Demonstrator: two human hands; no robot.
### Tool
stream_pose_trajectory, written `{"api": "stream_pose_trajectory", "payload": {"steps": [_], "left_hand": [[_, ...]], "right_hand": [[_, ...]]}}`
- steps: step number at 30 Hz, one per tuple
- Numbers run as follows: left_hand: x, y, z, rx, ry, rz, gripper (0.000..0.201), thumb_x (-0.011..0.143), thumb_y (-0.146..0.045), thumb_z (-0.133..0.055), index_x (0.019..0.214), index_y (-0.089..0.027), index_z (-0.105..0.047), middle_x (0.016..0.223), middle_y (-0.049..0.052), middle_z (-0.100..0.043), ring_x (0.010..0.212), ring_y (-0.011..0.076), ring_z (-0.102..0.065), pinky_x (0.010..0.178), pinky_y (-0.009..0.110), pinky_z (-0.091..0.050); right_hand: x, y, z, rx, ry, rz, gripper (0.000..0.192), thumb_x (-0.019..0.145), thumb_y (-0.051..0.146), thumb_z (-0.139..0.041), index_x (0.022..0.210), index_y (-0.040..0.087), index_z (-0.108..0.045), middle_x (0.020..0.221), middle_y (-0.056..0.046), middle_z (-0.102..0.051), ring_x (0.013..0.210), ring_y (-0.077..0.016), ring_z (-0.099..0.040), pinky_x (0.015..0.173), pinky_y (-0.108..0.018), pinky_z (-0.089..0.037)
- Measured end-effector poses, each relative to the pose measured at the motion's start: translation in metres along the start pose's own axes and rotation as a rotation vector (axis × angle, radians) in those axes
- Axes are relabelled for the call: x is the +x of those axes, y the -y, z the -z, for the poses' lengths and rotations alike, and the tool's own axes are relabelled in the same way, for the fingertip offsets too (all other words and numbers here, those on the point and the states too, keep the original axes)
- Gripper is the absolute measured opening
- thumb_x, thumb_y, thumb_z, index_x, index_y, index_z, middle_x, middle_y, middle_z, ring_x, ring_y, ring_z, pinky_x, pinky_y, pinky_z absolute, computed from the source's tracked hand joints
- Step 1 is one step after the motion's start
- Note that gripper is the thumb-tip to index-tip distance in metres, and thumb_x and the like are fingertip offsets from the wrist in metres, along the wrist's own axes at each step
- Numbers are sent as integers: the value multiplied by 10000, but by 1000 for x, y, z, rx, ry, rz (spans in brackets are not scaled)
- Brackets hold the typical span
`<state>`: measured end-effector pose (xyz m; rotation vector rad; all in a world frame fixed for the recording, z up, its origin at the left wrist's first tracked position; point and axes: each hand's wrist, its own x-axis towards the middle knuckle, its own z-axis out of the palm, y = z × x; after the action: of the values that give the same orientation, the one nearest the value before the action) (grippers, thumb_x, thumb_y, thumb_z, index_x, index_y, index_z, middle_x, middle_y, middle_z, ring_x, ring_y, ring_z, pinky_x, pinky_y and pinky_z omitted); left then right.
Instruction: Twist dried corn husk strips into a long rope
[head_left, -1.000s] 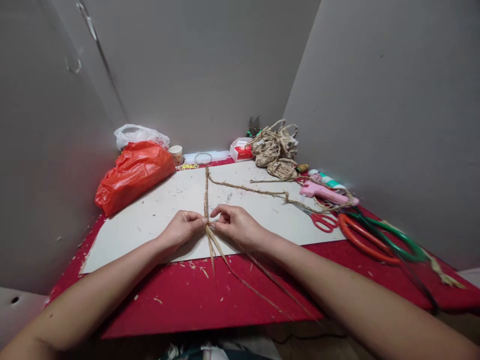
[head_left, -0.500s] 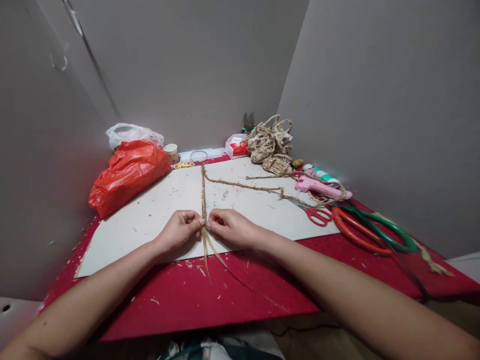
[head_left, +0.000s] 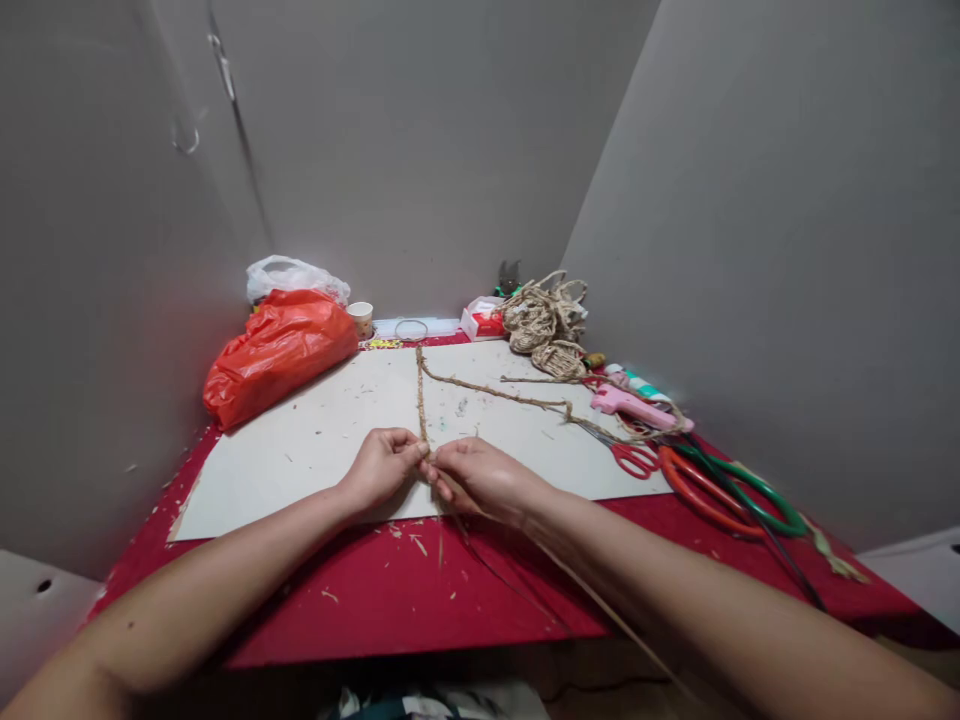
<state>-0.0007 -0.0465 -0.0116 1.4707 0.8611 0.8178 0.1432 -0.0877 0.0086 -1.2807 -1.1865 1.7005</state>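
A narrow plaited cord (head_left: 421, 400) of tan plant fibre runs upright along the white board. My left hand (head_left: 384, 468) pinches its near end between thumb and fingertips. Close against it, my right hand (head_left: 484, 478) is closed with bent fingers on a loose fibre strand (head_left: 600, 602), which trails out past the wrist to the lower right. Thinner strands (head_left: 495, 568) hang below the hands over the red cloth. The exact crossing of the strands is hidden by the fingers. From the cord's far end, a twisted length of rope (head_left: 491, 388) stretches right.
On the right lie red-handled scissors (head_left: 636, 459), a pink glue gun (head_left: 634, 404) and large shears with an orange and green handle (head_left: 709, 490). Coiled rope (head_left: 534, 318) is heaped behind. An orange plastic bag (head_left: 285, 350) and a paper cup (head_left: 361, 318) stand at the left.
The whole view has shifted slightly. My right hand has turned, its fingers now bent below the cord's end, and a strand now runs out rightward past its wrist.
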Motion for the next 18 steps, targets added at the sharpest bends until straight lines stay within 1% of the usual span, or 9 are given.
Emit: {"api": "stream_pose_trajectory", "payload": {"steps": [3,5,7,9,10,12,14,16,18], "left_hand": [[-3,-1,-4,-90,-12,60,260,690,-365,-628,617,-128,-549,475,6,-563,441,104,-506,514,230,-378],[-5,-3,-5,-120,-44,112,237,663,-344,-638,615,-131,-544,451,-13,-535,415,90,-473,481,217,-338],[-6,-5,-4,-129,-75,146,210,640,-314,-643,608,-129,-549,453,-25,-519,413,75,-445,472,209,-311],[-6,-5,-3,-115,-100,164,166,616,-267,-637,600,-120,-562,472,-25,-519,427,63,-425,476,206,-297],[-6,-4,-3,-105,-107,169,144,604,-245,-632,598,-115,-569,482,-22,-524,435,60,-420,479,205,-292],[-6,-3,-1,-96,-109,175,103,583,-205,-616,598,-110,-579,499,-14,-540,453,63,-424,483,205,-288],[-6,-3,0,-112,-110,178,86,569,-184,-610,600,-111,-578,498,-14,-541,457,65,-429,483,205,-288],[-6,-5,1,-153,-102,186,96,564,-183,-625,596,-115,-564,491,-19,-536,451,65,-434,482,205,-296],[-6,-9,3,-214,-85,192,137,565,-201,-655,590,-120,-547,485,-20,-534,441,66,-442,482,207,-312]], "right_hand": [[-3,-7,-21,-102,-122,49,273,794,247,-381,556,169,-492,359,31,-504,249,-75,-380,295,-186,-223],[-2,-14,-28,-206,-203,88,270,791,230,-363,557,176,-486,365,26,-519,280,-91,-432,322,-187,-274],[2,-20,-29,-371,-280,177,271,782,223,-374,530,183,-466,368,23,-516,317,-96,-453,368,-192,-312],[6,-26,-29,-577,-358,273,281,770,212,-396,495,186,-443,382,11,-520,359,-99,-458,413,-200,-323],[7,-27,-29,-668,-392,302,288,770,208,-402,485,185,-438,393,3,-526,379,-101,-462,431,-204,-323],[7,-28,-31,-784,-428,312,296,783,199,-400,492,182,-450,415,-11,-539,409,-109,-476,456,-212,-323],[3,-24,-34,-815,-401,297,292,803,201,-401,522,177,-478,432,-18,-548,425,-116,-492,468,-216,-330],[-6,-16,-36,-785,-297,277,280,820,246,-438,559,173,-509,454,-19,-555,423,-120,-498,461,-219,-335],[-16,-5,-31,-701,-195,251,296,829,337,-470,596,169,-541,470,-15,-557,404,-121,-491,440,-224,-339]]}}
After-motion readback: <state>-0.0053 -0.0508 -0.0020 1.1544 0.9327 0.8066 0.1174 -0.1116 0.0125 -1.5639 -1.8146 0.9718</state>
